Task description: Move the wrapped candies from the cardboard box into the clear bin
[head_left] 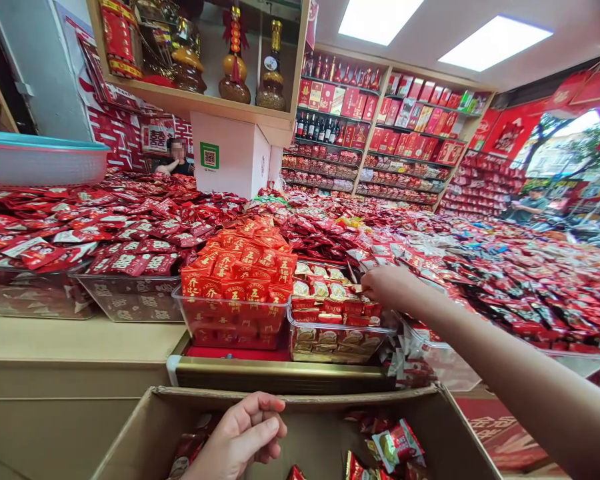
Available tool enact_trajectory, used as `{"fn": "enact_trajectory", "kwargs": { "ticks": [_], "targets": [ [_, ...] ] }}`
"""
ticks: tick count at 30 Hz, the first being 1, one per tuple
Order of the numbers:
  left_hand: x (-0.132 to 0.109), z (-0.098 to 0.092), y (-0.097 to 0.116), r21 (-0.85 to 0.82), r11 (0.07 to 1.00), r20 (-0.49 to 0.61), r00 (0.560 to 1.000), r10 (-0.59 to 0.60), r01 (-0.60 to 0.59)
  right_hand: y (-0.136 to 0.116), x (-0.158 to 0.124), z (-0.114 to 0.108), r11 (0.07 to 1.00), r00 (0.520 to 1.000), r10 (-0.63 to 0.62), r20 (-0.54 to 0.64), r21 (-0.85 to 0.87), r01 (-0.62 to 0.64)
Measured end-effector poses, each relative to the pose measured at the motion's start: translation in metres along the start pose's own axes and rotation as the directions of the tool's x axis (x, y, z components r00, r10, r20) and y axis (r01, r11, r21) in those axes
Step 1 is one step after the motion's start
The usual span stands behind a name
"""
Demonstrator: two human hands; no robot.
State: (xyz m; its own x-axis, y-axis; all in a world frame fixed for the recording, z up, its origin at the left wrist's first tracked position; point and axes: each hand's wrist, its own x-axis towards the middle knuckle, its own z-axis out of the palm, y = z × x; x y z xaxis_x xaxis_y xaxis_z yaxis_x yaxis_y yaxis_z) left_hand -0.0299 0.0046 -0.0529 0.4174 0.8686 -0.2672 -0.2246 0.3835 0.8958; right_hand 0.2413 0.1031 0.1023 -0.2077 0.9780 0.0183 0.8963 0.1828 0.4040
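Note:
Over the open cardboard box (300, 398) hovers my left hand (247, 433), fingers curled in with the thumb close to them and nothing visible in its grasp. Inside the box lie several small red and gold snack packets (397, 445). My right hand (384, 288) reaches forward to the right rear corner of a clear plastic bin (340, 328) filled with rows of red and gold durian snack packets (325, 291). Its fingers are bent, and their tips and anything between them are hidden from me.
A clear bin (233, 323) heaped with orange-red packets stands left of the durian bin. More bins of wrapped sweets (135, 260) spread to both sides. A wooden cabinet (260, 113) overhangs at upper left, and two people (175, 160) are in the background.

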Motion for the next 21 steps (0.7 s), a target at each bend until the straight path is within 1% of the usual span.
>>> {"fn": "enact_trajectory", "kwargs": {
  "ticks": [5, 11, 13, 16, 19, 21],
  "targets": [
    [0.001, -0.001, 0.0, 0.004, 1.0, 0.002, 1.0, 0.008, -0.008, -0.003, 0.001, -0.009, 0.999, 0.995, 0.032, 0.091, -0.023, -0.03],
    [0.003, -0.002, -0.001, 0.013, 1.0, -0.005, 1.0, 0.004, -0.004, -0.005, 0.004, -0.015, 0.999, 0.983, -0.033, 0.183, -0.009, 0.035],
    [0.003, -0.002, 0.0, 0.011, 1.0, -0.008, 1.0, 0.003, -0.003, -0.004, 0.006, -0.014, 0.999, 0.985, -0.047, 0.169, 0.0, 0.047],
    [0.003, -0.003, -0.001, 0.035, 0.999, -0.021, 1.0, 0.002, -0.001, -0.004, 0.01, -0.01, 0.999, 0.992, -0.039, 0.117, 0.007, 0.038],
    [0.005, -0.005, -0.004, 0.106, 0.994, -0.026, 0.999, 0.032, -0.029, -0.002, 0.014, -0.01, 0.999, 0.995, -0.036, 0.096, 0.023, 0.034],
    [0.008, -0.007, -0.008, 0.182, 0.98, -0.021, 0.997, 0.079, -0.074, -0.003, 0.009, -0.016, 0.999, 0.997, -0.026, 0.072, 0.027, 0.024]
  ]
}}
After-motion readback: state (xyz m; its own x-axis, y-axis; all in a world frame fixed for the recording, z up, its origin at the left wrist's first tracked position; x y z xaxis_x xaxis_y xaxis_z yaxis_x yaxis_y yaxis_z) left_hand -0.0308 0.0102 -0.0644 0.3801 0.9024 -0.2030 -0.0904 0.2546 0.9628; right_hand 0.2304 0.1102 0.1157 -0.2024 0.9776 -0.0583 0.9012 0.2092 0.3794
